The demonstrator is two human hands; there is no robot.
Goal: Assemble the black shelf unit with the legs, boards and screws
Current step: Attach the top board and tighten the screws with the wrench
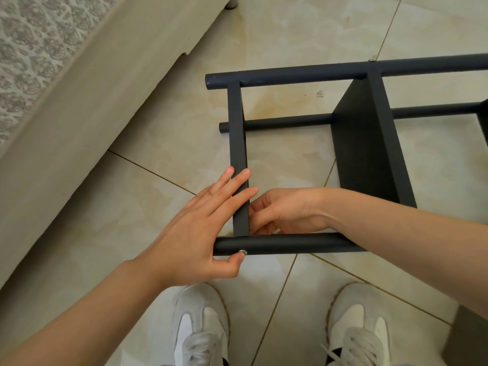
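Note:
The black shelf unit lies on its side on the tiled floor. Its end board (237,143) stands on edge between a far leg (317,72) and a near leg (285,243); a second board (367,143) stands further right. A silver screw head (243,252) sits in the near leg's left end. My left hand (195,225) lies flat against the end board's outer face, fingers spread over its top edge, thumb tip touching the screw. My right hand (287,210) is curled against the board's inner face at the corner with the near leg; its fingertips are hidden.
A beige sofa base (79,122) with a patterned cushion runs diagonally at left, close to the shelf. A third leg (285,122) lies lower, near the floor. My two white shoes (200,323) stand just below the near leg. A dark object (467,336) sits at bottom right.

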